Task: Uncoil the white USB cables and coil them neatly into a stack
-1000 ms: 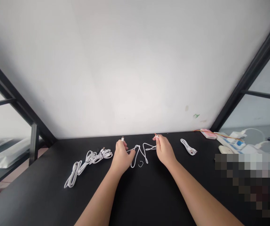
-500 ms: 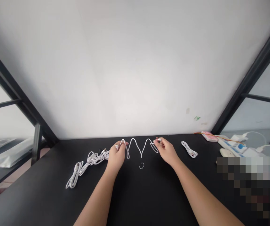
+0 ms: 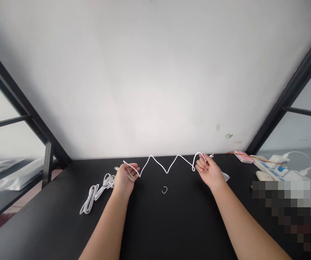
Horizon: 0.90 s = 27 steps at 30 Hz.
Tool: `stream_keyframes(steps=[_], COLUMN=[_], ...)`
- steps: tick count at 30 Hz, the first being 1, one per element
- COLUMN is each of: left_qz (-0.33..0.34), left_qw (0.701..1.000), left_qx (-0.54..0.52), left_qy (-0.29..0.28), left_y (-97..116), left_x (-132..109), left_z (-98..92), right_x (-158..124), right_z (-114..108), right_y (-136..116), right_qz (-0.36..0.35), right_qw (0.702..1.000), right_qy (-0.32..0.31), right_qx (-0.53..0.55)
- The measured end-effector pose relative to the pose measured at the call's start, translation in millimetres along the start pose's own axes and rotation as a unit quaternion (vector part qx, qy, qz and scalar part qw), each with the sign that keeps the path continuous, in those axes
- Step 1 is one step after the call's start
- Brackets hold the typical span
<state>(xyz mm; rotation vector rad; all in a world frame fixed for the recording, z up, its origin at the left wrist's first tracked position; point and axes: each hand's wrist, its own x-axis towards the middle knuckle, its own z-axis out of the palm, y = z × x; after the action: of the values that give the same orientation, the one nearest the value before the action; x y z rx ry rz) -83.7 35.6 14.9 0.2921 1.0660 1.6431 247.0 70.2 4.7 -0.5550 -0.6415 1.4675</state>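
Observation:
A white charging cable [image 3: 158, 164] stretches in a kinked zigzag between my two hands, above the black table. My left hand [image 3: 125, 178] is closed around one end, with a plug sticking out beside the thumb and a short loop by the fingers. The other end is gripped by my right hand [image 3: 209, 171], whose fingers are curled; its plug pokes out past the knuckles. Below the cable a small white twist tie [image 3: 164, 190], bent into a C, lies on the table.
Several bundled white cables [image 3: 89, 199] lie left of my left hand. Another bundled cable [image 3: 226, 176] is partly hidden behind my right wrist. At the right are a pink-and-white box [image 3: 243, 157], a white power strip [image 3: 266, 168] with plugs, and a computer mouse [image 3: 264, 176]. A white wall [image 3: 155, 90] rises behind the table.
My hands have moved apart, left hand leftward and right hand rightward. Between them the cable has opened from tight folds into a wider zigzag. My right hand now covers most of the right-hand bundle.

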Motion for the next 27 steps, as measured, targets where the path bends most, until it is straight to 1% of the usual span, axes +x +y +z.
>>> stream_keyframes(steps=[2, 4, 7, 11, 13, 18, 21, 23, 25, 27], left_qz=[-0.04, -0.064, -0.075, -0.075, -0.076, -0.085, -0.091, -0.1, -0.113, -0.122], left_qw=[0.999, 0.995, 0.991, 0.987, 0.985, 0.974, 0.975, 0.975, 0.974, 0.974], left_qx=[-0.024, -0.049, -0.065, -0.076, -0.081, -0.081, -0.062, -0.053, -0.055, -0.063], left_qy=[-0.018, -0.052, -0.094, -0.122, -0.133, -0.192, -0.195, -0.189, -0.186, -0.182], left_y=[2.9, 5.3, 8.0, 9.9, 10.0, 7.7, 4.5, 2.3, 1.1, 1.3], left_x=[-2.4, -5.4, -8.2, -9.4, -11.5, -20.0, -22.1, -21.9, -21.3, -20.9], left_z=[-0.4, -0.5, -1.4, -2.7, -2.1, 2.2, 4.5, 5.3, 5.5, 5.2], right_x=[4.3, 7.4, 9.4, 9.9, 10.0, 9.6, 7.6, 6.0, 5.3, 6.7], right_z=[-4.7, -7.9, -11.2, -13.8, -14.1, -13.1, -10.8, -8.3, -5.9, -5.5], right_y=[-1.4, -3.7, -9.8, -16.2, -15.2, -3.1, 2.6, 4.9, 6.5, 7.6], right_qz=[-0.019, -0.031, -0.038, -0.047, -0.022, 0.086, 0.126, 0.139, 0.136, 0.128], right_qw=[0.999, 0.997, 0.996, 0.994, 0.994, 0.986, 0.979, 0.977, 0.978, 0.98], right_qy=[0.033, 0.05, 0.069, 0.094, 0.094, 0.068, 0.054, 0.04, 0.028, 0.046], right_qx=[0.022, 0.04, 0.04, -0.02, -0.057, -0.129, -0.15, -0.156, -0.157, -0.146])
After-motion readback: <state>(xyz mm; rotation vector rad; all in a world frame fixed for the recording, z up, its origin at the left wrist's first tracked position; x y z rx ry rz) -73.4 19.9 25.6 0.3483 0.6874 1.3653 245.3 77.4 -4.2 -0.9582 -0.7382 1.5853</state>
